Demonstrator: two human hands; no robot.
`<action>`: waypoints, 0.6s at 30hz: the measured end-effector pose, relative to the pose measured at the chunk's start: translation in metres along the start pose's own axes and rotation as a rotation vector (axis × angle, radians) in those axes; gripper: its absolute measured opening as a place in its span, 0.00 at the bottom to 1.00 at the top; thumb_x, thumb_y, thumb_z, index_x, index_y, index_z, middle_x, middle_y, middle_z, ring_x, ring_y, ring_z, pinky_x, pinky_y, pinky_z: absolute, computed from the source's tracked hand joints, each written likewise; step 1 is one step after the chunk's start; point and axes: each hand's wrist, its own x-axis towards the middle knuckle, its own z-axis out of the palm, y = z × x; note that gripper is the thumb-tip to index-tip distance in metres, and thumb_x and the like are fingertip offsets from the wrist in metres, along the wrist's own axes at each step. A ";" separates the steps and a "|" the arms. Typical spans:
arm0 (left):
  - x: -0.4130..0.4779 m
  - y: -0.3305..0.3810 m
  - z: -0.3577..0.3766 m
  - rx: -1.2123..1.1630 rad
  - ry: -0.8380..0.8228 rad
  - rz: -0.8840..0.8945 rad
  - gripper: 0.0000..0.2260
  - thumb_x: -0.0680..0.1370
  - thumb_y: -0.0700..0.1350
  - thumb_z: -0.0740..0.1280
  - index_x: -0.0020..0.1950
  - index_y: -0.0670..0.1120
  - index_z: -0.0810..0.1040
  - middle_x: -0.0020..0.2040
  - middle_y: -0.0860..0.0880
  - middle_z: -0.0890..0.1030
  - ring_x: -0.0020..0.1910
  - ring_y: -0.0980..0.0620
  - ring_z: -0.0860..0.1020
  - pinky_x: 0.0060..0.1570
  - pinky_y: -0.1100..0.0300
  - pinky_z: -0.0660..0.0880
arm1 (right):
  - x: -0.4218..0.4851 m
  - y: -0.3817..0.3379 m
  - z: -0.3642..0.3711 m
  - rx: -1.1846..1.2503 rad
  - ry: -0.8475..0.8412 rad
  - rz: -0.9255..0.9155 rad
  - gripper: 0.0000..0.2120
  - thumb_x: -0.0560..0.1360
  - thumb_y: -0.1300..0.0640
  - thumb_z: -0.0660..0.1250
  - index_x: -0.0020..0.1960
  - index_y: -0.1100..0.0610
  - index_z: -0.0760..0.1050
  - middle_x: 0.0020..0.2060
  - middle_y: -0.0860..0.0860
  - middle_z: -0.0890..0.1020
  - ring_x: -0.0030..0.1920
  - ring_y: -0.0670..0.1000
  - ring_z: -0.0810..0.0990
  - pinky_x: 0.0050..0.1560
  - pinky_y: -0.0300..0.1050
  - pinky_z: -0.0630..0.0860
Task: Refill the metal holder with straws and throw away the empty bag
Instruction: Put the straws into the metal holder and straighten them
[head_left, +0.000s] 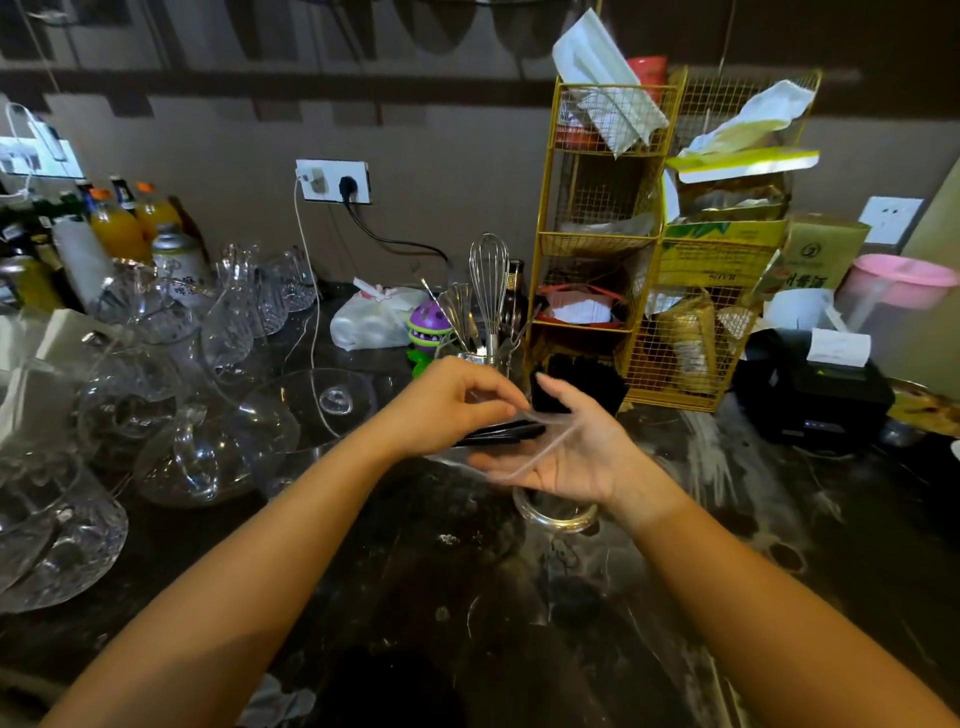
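A clear plastic bag (537, 444) is stretched between my two hands above the dark counter. A bunch of black straws (501, 434) lies sideways at its mouth, under my left hand (449, 405), whose fingers are pinched on them and the bag's edge. My right hand (569, 449) is palm up with the bag's film across it, thumb raised. Right under that hand stands the round metal holder (553, 517); only its shiny rim shows. A second dark bundle that looks like black straws (576, 387) stands just behind my hands.
Glass jugs and bowls (197, 447) crowd the left. A whisk in a utensil cup (488, 291) and a yellow wire rack (592, 244) stand behind. A black receipt printer (815, 395) sits at the right. Dark marble counter (441, 597) extends toward me.
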 end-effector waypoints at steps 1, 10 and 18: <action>0.000 0.000 0.000 -0.021 -0.039 0.002 0.10 0.72 0.36 0.66 0.49 0.47 0.80 0.45 0.46 0.82 0.45 0.54 0.79 0.52 0.57 0.75 | 0.000 0.000 0.001 -0.025 0.001 -0.007 0.19 0.67 0.50 0.62 0.45 0.63 0.82 0.46 0.66 0.82 0.44 0.64 0.83 0.44 0.56 0.81; 0.004 0.008 -0.025 -0.185 -0.019 -0.093 0.08 0.73 0.39 0.65 0.46 0.50 0.80 0.43 0.54 0.81 0.40 0.62 0.80 0.44 0.69 0.76 | 0.003 -0.017 0.004 -0.076 -0.029 -0.119 0.13 0.70 0.69 0.56 0.51 0.64 0.75 0.40 0.62 0.85 0.40 0.57 0.85 0.47 0.47 0.80; 0.018 -0.030 -0.031 -0.761 0.325 -0.555 0.08 0.73 0.48 0.63 0.50 0.46 0.75 0.46 0.45 0.80 0.44 0.48 0.78 0.42 0.53 0.75 | -0.005 -0.046 0.008 -0.148 0.015 -0.300 0.19 0.73 0.75 0.53 0.59 0.63 0.71 0.40 0.58 0.85 0.37 0.53 0.85 0.39 0.45 0.82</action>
